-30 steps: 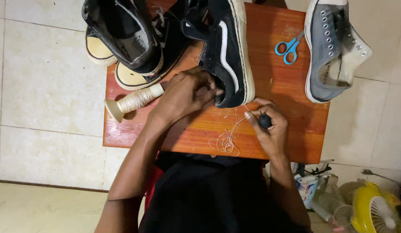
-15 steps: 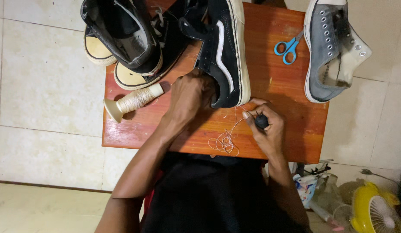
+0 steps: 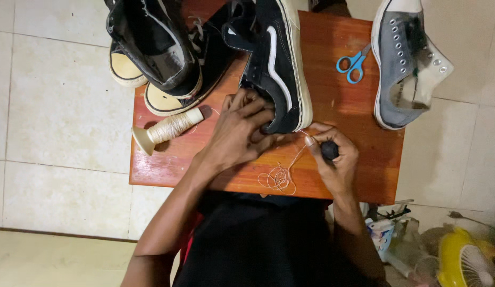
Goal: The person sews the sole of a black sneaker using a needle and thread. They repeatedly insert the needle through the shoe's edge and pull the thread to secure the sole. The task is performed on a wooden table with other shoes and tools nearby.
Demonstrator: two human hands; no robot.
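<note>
A black low sneaker [image 3: 276, 64] with a white stripe and white sole lies on a small orange-brown wooden table [image 3: 359, 111]. My left hand [image 3: 241, 130] grips the near end of that sneaker, fingers curled around it. My right hand [image 3: 332, 157] is closed on a black-handled awl [image 3: 329, 150], its tip at the sneaker's sole edge. A thin pale thread [image 3: 279, 178] runs from the sole down to a loose coil on the table in front of me.
A spool of cream thread [image 3: 167, 127] lies at the table's left. Black high-top shoes [image 3: 162, 48] are piled at the back left. Blue-handled scissors [image 3: 352, 62] lie at the back right, beside a grey high-top [image 3: 404, 58]. A yellow fan [image 3: 463, 260] stands on the tiled floor.
My left hand has shifted its grip lower on the black sneaker's end. My right hand with the awl stays at the sole edge.
</note>
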